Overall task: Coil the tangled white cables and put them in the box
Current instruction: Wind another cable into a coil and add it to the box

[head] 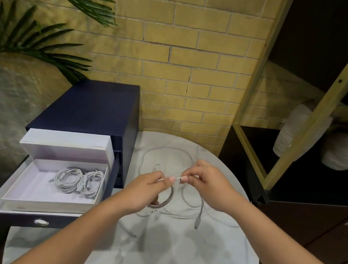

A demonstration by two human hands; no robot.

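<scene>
Above the round marble table, my left hand and my right hand each pinch the same white cable, a short stretch taut between my fingertips. A small coil of that cable hangs under my left hand. More loose white cable loops on the table below and behind my hands, with a plug end dangling. To the left, an open white box sits in a pulled-out drawer and holds two coiled white cables.
The dark blue drawer cabinet stands left of the table, its open drawer front near the table edge. Palm leaves hang at the left. A black and gold shelf with ribbed white vases stands at the right.
</scene>
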